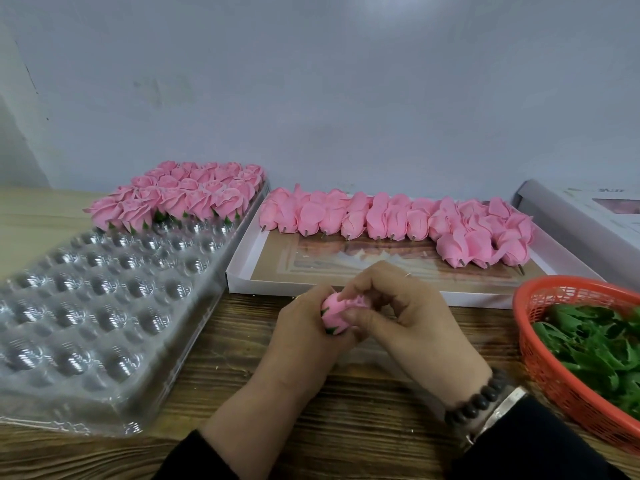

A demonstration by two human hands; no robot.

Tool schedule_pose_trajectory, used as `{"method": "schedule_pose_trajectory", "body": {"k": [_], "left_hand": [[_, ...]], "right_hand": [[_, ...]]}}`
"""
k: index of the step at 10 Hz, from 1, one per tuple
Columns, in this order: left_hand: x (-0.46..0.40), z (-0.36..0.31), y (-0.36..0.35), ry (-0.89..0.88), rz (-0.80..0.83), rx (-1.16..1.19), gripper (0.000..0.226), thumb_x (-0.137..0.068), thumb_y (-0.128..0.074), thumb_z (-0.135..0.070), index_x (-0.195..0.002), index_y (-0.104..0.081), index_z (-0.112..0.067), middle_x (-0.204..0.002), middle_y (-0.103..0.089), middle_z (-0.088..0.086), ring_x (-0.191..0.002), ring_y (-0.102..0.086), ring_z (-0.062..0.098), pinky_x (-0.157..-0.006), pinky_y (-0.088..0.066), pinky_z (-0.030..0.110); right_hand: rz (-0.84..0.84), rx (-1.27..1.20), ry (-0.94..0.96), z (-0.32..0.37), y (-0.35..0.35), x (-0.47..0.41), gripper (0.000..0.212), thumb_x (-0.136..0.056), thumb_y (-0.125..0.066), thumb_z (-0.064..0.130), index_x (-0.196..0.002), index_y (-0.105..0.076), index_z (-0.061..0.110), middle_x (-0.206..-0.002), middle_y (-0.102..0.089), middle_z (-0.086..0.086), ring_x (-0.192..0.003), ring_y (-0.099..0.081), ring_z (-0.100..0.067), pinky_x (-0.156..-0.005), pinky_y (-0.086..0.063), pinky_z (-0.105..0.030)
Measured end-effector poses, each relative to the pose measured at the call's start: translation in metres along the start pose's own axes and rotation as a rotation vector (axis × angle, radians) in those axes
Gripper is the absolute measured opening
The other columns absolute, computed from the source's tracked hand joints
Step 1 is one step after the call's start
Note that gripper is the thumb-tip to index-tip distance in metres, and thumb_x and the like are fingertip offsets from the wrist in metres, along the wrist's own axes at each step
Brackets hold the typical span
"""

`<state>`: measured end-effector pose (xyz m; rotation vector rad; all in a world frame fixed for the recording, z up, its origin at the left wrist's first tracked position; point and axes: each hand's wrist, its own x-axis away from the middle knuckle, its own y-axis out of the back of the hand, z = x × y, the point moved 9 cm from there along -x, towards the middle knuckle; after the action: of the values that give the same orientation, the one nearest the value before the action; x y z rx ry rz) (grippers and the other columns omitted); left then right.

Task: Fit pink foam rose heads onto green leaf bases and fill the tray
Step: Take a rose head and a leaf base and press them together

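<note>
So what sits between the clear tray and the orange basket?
In the head view: both hands, left and right, holding one rose over bare wooden table.

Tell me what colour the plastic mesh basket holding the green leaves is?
Orange-red, seen in the head view: the plastic mesh basket at right.

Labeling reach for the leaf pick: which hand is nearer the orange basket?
Right. The right hand is at table centre, just left of the basket, with a gap between. The left hand is farther left, both gripping one rose.
</note>
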<state>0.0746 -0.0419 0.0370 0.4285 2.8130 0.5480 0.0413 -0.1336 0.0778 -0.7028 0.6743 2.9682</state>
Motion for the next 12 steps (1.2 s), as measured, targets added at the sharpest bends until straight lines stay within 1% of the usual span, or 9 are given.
{"method": "schedule_pose_trajectory", "body": {"k": [2, 4, 5, 6, 7, 8, 9, 11, 12], "left_hand": [[0.001, 0.0, -0.002, 0.0, 0.024, 0.019, 0.017, -0.072, -0.069, -0.006, -0.078, -0.063, -0.021, -0.077, -0.067, 0.001, -0.069, -0.059, 0.006, -0.057, -0.043, 0.01], [0.002, -0.006, 0.0, -0.066, 0.007, -0.141, 0.034, -0.077, -0.069, -0.015, -0.055, -0.056, -0.037, -0.071, -0.063, -0.004, -0.069, -0.057, 0.005, -0.059, -0.041, 0.012], [0.004, -0.006, -0.004, -0.037, 0.041, 0.016, 0.03, -0.077, -0.072, -0.014, -0.056, -0.063, -0.034, -0.056, -0.064, -0.01, -0.054, -0.056, 0.0, -0.053, -0.042, 0.014], [0.006, -0.011, -0.015, -0.052, 0.106, 0.076, 0.009, -0.077, -0.071, -0.014, -0.076, -0.07, -0.023, -0.073, -0.07, -0.002, -0.069, -0.064, 0.008, -0.067, -0.05, 0.022], [0.01, -0.021, -0.024, -0.082, 0.191, 0.135, 0.016, -0.078, -0.069, -0.007, -0.082, -0.069, -0.023, -0.078, -0.072, -0.002, -0.075, -0.066, 0.009, -0.068, -0.05, 0.017], [0.014, -0.026, -0.028, -0.112, 0.182, 0.093, 0.032, -0.081, -0.059, 0.008, -0.097, -0.061, -0.02, -0.081, -0.067, -0.008, -0.079, -0.064, -0.004, -0.061, -0.046, 0.005], [0.015, -0.032, -0.026, -0.151, 0.118, 0.143, 0.033, -0.081, -0.053, 0.016, -0.108, -0.052, -0.003, -0.089, -0.049, -0.025, -0.068, -0.05, -0.028, -0.061, -0.038, -0.004], [0.015, -0.025, -0.026, -0.079, 0.132, 0.242, 0.045, -0.082, -0.053, 0.018, -0.084, -0.05, -0.027, -0.07, -0.053, -0.02, -0.065, -0.053, -0.025, -0.058, -0.04, -0.002], [0.013, -0.031, -0.028, -0.136, 0.162, 0.266, 0.03, -0.085, -0.05, 0.015, -0.076, -0.058, -0.012, -0.064, -0.066, -0.019, -0.066, -0.06, -0.012, -0.058, -0.044, 0.004]], "right_hand": [[0.073, 0.227, 0.147, 0.016, -0.01, 0.003, 0.01, -0.077, -0.066, 0.014, -0.078, -0.064, 0.023, -0.084, -0.057, 0.012, -0.083, -0.055, -0.001, -0.073, -0.041, -0.01], [0.082, 0.187, 0.13, 0.015, -0.012, 0.004, 0.007, -0.079, -0.069, 0.013, -0.084, -0.067, 0.019, -0.083, -0.056, 0.013, -0.084, -0.054, 0.002, -0.074, -0.04, -0.007], [-0.077, 0.05, 0.084, 0.014, 0.002, 0.006, 0.014, -0.081, -0.065, 0.029, -0.095, -0.065, 0.031, -0.087, -0.058, 0.014, -0.081, -0.054, 0.002, -0.068, -0.042, -0.005], [-0.295, -0.071, 0.052, 0.013, 0.021, 0.008, 0.016, -0.086, -0.052, 0.033, -0.096, -0.065, 0.033, -0.094, -0.067, 0.015, -0.086, -0.059, 0.0, -0.074, -0.045, -0.012], [-0.287, -0.122, 0.05, 0.017, 0.013, 0.007, 0.018, -0.087, -0.048, 0.037, -0.09, -0.066, 0.034, -0.092, -0.069, 0.016, -0.092, -0.061, 0.003, -0.079, -0.043, -0.01], [-0.219, -0.028, 0.061, 0.019, -0.003, 0.006, 0.028, -0.085, -0.043, 0.042, -0.084, -0.069, 0.031, -0.089, -0.068, 0.014, -0.086, -0.063, -0.001, -0.075, -0.046, -0.014], [-0.167, 0.079, 0.02, 0.011, -0.01, 0.005, 0.04, -0.081, -0.044, 0.048, -0.081, -0.072, 0.02, -0.081, -0.07, 0.007, -0.084, -0.063, -0.008, -0.079, -0.049, -0.031], [-0.027, 0.082, -0.105, -0.002, -0.017, 0.003, 0.041, -0.062, -0.051, 0.063, -0.083, -0.069, 0.033, -0.084, -0.068, 0.02, -0.086, -0.06, 0.006, -0.075, -0.045, -0.01], [0.012, 0.103, -0.139, -0.006, -0.018, 0.003, 0.044, -0.056, -0.052, 0.068, -0.086, -0.065, 0.039, -0.087, -0.066, 0.021, -0.088, -0.057, 0.009, -0.076, -0.043, -0.007]]}}
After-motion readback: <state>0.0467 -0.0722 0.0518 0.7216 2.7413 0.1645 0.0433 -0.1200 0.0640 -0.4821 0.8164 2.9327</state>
